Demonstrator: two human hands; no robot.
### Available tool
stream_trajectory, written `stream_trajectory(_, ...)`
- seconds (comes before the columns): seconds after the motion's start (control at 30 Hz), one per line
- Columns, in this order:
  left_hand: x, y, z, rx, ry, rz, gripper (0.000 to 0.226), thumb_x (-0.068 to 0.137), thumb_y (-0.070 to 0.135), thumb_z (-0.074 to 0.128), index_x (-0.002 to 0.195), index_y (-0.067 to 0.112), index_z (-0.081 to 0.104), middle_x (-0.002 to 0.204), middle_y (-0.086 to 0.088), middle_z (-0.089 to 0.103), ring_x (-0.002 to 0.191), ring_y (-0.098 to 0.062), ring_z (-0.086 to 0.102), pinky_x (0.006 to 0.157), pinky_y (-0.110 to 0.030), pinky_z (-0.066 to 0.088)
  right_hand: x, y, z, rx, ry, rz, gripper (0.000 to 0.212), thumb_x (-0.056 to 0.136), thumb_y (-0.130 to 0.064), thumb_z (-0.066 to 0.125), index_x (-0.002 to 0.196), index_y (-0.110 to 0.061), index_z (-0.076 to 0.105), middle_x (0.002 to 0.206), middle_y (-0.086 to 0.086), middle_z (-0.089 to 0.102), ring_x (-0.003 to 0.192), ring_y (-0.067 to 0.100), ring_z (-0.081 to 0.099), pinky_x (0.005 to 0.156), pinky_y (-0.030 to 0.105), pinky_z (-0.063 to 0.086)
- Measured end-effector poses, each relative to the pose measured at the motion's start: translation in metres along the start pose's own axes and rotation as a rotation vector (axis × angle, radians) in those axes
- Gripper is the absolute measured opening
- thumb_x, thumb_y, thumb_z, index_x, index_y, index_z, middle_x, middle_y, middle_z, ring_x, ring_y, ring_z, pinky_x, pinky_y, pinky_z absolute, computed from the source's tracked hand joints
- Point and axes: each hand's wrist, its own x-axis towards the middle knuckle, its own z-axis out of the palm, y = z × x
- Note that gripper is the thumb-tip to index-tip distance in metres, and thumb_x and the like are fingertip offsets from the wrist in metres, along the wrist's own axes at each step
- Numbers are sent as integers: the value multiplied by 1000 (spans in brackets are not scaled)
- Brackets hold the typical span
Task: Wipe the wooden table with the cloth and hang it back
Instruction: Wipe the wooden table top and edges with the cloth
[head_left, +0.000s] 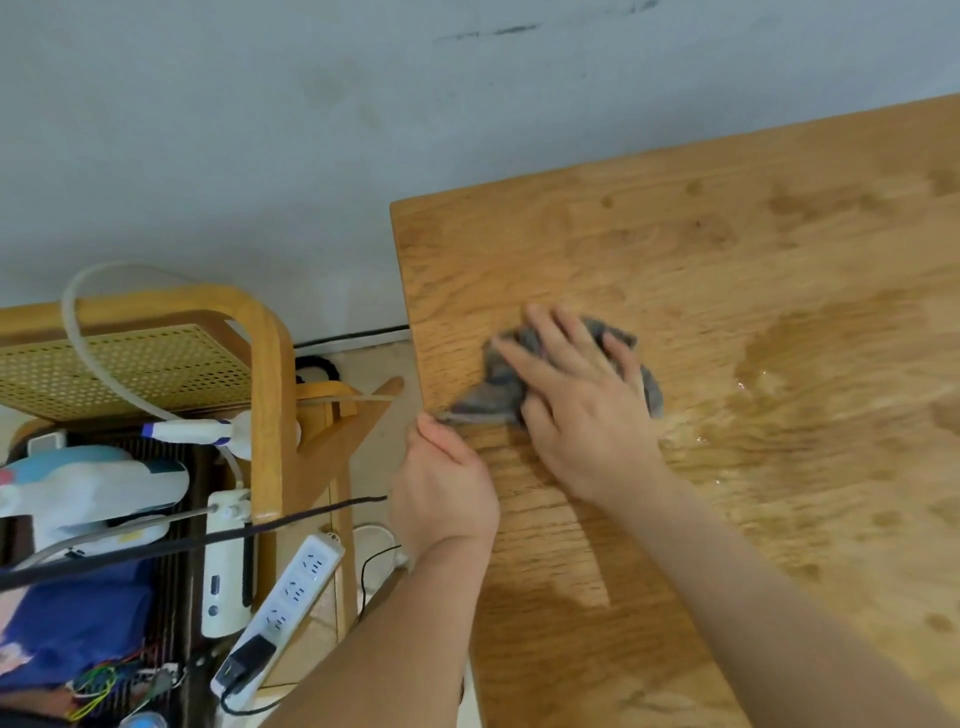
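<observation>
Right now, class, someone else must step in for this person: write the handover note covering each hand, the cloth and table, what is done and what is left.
Right hand: flat on the grey cloth, pressing it on the wooden table near its left edge.
Left hand: curled at that edge by the cloth's corner; its grip is unclear.
Done: wiping under way; a wet patch shines right of the cloth.
Left: finish wiping, hang the cloth back.

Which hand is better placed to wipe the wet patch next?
The right hand: it presses the cloth on the table beside the wet patch. The left hand sits at the table's edge.
</observation>
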Motion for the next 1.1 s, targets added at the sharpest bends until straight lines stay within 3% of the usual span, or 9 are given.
stream_trajectory(0.13,0,1,0,-7,-8,-24,39,103,28,16,79,15,45,59,9,38,51,-4,35,46,-21,21,106,18,-22,-113,35,31,55,96,-40,32,150,-42,23,163,-2,13,150,20,9,116,53,10)
stream_trajectory(0.23,1,-1,3,-7,4,-33,44,102,31,15,78,15,47,58,6,44,52,-8,41,46,-22,23,160,17,-30,-128,5,23,53,99,-45,27,151,-41,22,164,-1,9,150,23,5,117,53,6)
stream_trajectory(0.33,-1,-5,3,-5,6,-32,43,101,31,15,80,15,49,58,7,44,52,-4,38,47,-20,22,154,32,-27,-150,63,46,51,100,-47,24,150,-40,27,163,-1,13,150,24,7,117,53,6)
stream_trajectory(0.53,2,-4,3,4,-21,-43,45,101,31,14,82,13,49,58,6,43,52,-6,38,47,-20,22,149,72,-44,-86,181,367,50,98,-44,25,148,-38,32,163,2,15,150,27,6,117,55,7)
stream_trajectory(0.6,1,-3,2,20,-40,-37,43,102,30,14,81,13,48,58,5,43,52,-6,40,47,-20,22,134,43,-26,-137,197,281,52,97,-44,29,148,-36,34,161,4,21,148,29,13,116,55,13)
stream_trajectory(0.7,-3,-1,-1,41,-25,-30,43,101,30,14,80,12,46,58,5,41,53,-17,43,46,-24,23,80,-9,8,-159,139,-34,51,97,-48,30,146,-36,38,159,1,27,147,27,21,114,52,19)
stream_trajectory(0.8,-1,2,0,32,-6,-41,38,102,27,17,80,13,43,58,9,35,57,-19,39,48,-27,20,58,7,1,-146,48,-234,48,100,-48,27,145,-39,39,159,-3,29,148,21,21,116,47,17)
stream_trajectory(1.0,2,5,-2,44,-50,-62,42,102,30,13,80,15,45,60,8,40,53,-11,37,49,-27,24,129,111,-55,-144,239,259,50,97,-33,28,146,-34,36,158,3,30,147,23,20,116,51,17)
stream_trajectory(1.1,1,3,-3,44,-60,-54,42,101,31,13,80,15,45,59,6,41,54,-14,40,50,-28,26,124,79,-41,-121,261,275,58,91,-27,31,148,-36,28,160,4,25,148,25,18,115,55,18)
